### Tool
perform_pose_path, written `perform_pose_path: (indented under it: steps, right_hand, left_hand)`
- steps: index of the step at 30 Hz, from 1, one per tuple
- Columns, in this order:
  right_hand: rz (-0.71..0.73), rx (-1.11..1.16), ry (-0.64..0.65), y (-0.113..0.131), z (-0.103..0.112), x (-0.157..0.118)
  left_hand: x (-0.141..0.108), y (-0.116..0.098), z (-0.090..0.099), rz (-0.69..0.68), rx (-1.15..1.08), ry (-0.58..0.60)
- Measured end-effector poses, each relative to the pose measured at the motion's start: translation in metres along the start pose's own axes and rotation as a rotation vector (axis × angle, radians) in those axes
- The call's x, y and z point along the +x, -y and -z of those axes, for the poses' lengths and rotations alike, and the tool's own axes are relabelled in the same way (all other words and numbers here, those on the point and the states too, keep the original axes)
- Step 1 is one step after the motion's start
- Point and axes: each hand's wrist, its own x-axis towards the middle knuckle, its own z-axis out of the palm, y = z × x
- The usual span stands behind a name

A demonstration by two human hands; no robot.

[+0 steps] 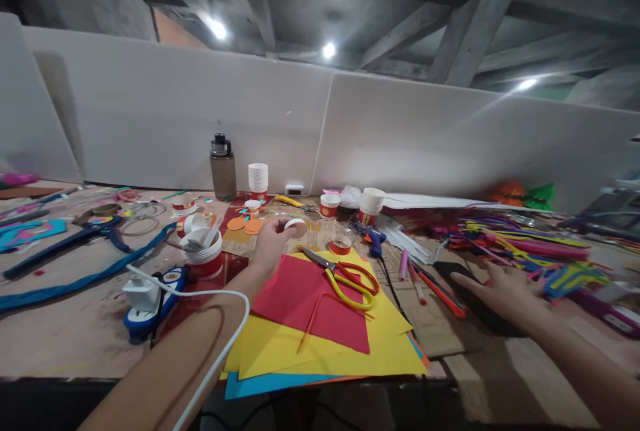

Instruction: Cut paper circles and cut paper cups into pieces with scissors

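- Left hand point(270, 243): closed in a pinch on a small white round piece point(295, 226), held beyond the red sheet point(320, 298).
- Right hand point(507, 294): loosely open, fingers spread, at the black pad point(467, 284); contact unclear, no grip visible.
- Two pairs of scissors point(350, 278), red- and yellow-handled, lie on the sheets.
- Stacked cups point(371, 201), far side: red bands, yellow marking too small to read.
- Glue gun point(375, 242): blue, right of the scissors.
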Motion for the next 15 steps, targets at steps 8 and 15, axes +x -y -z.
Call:
perform_pose_path:
  steps: [8,15]
  right_hand:
    - [0.534,0.337,0.199,0.161,0.044,-0.033]
    - [0.681,-0.002,0.546,0.239,0.032,-0.053]
  left_hand:
    - [0.002,0.003,0.004,0.054,-0.050,-0.032]
    - [0.008,0.006,0.008,0.201,-0.312,-0.104]
